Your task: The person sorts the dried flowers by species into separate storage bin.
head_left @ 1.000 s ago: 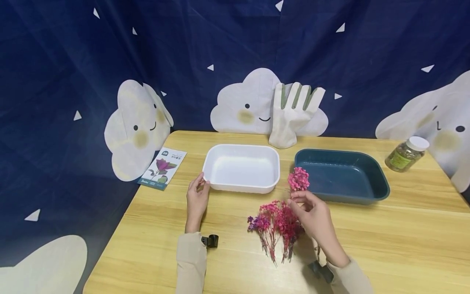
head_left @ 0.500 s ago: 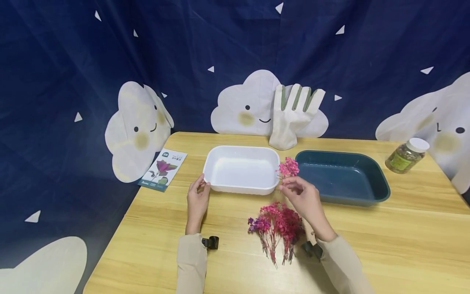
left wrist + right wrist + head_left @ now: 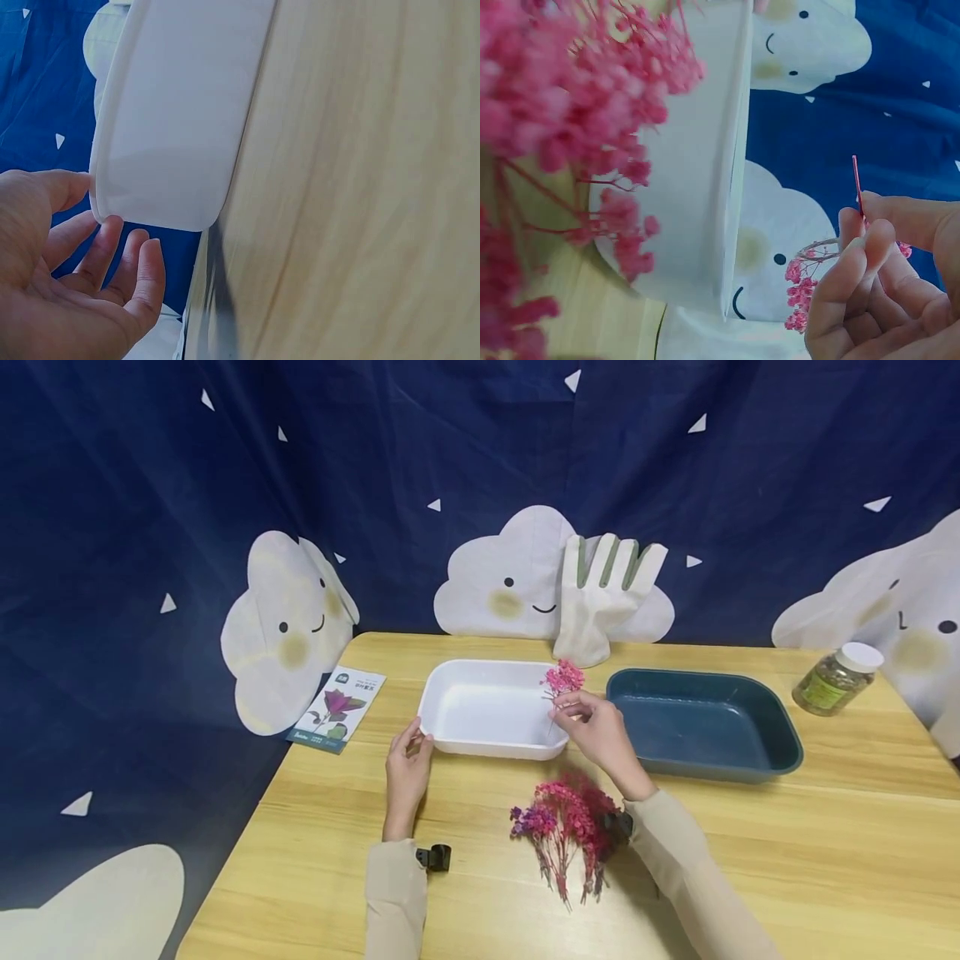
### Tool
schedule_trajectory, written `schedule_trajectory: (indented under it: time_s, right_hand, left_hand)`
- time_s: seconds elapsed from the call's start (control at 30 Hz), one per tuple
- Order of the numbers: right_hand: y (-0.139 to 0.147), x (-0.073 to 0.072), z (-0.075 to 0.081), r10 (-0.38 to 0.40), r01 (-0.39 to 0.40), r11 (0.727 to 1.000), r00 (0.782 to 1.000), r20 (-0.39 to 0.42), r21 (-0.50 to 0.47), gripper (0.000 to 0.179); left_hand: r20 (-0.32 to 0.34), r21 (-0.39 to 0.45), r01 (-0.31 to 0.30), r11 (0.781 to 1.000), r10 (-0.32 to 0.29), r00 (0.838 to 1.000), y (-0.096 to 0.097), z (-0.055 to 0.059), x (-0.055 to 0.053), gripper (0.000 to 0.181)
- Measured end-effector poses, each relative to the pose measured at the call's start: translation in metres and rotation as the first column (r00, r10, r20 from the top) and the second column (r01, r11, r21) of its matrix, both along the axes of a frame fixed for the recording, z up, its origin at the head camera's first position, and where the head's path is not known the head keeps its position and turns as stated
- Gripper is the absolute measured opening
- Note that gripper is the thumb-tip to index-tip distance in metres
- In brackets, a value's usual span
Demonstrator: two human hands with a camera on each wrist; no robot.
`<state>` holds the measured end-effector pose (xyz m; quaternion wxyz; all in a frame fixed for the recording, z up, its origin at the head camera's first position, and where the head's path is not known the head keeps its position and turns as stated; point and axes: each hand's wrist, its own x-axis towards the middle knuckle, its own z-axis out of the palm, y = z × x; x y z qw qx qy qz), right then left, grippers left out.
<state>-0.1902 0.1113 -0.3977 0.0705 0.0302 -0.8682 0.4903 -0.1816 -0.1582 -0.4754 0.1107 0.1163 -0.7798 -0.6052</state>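
My right hand [image 3: 602,731] pinches a thin stem of a pink dried flower sprig [image 3: 564,677] between thumb and fingertips. The sprig is over the right end of a white plastic basin [image 3: 465,748]. In the right wrist view the stem end [image 3: 857,184] sticks up past the fingertips, with pink blossoms [image 3: 801,300] behind the hand. With thumb and index finger, my left hand [image 3: 408,772] holds the basin's near left corner by the rim. Other fingers of that hand [image 3: 90,262] curve loosely beneath. Pink and purple dried flowers [image 3: 558,818] lie on the table before the basin, partly under my right forearm.
A dark teal basin [image 3: 693,768] stands right of the white one. Behind them a white glove [image 3: 596,602] stands upright. A jar [image 3: 828,685] with a white lid tilts at the far right, and a flower-picture packet [image 3: 337,710] lies left on the wooden table [image 3: 300,868].
My right hand has carried the pink sprig leftward and away from me, from beside the teal basin to over the white basin. The left hand stays at the corner.
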Motion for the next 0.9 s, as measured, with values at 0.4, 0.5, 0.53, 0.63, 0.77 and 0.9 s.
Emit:
schedule_trajectory:
  time_s: [0.4, 0.5, 0.53, 0.63, 0.77, 0.9]
  right_hand:
    - [-0.013, -0.035, -0.01, 0.05, -0.048, 0.998, 0.996, 0.08, -0.029, 0.021]
    - [-0.015, -0.043, -0.017, 0.057, -0.055, 0.998, 0.993, 0.104, -0.027, 0.02]
    - [-0.016, -0.046, -0.019, 0.063, -0.06, 0.998, 0.992, 0.113, -0.032, 0.02]
    - [-0.018, -0.052, -0.024, 0.107, -0.094, 0.992, 0.981, 0.162, -0.083, 0.022]
    - [-0.02, -0.059, -0.028, 0.171, -0.145, 0.979, 0.965, 0.196, -0.143, 0.024]
    - [-0.022, -0.065, -0.031, 0.207, -0.176, 0.969, 0.962, 0.181, -0.171, 0.024]
  left_hand:
    - [-0.003, 0.001, -0.001, 1.0, 0.001, 1.0, 0.0, -0.001, 0.003, 0.048]
    - [-0.005, 0.001, -0.007, 1.0, 0.007, 1.0, 0.0, -0.003, 0.005, 0.047]
    - [-0.005, -0.001, -0.008, 1.0, 0.008, 1.0, 0.001, -0.003, 0.006, 0.047]
    - [-0.006, -0.002, -0.007, 1.0, 0.007, 1.0, 0.001, -0.004, 0.007, 0.047]
    - [-0.01, -0.007, -0.01, 1.0, 0.01, 1.0, 0.002, -0.004, 0.006, 0.047]
    - [-0.026, -0.009, -0.015, 1.0, 0.015, 1.0, 0.002, -0.003, 0.004, 0.045]
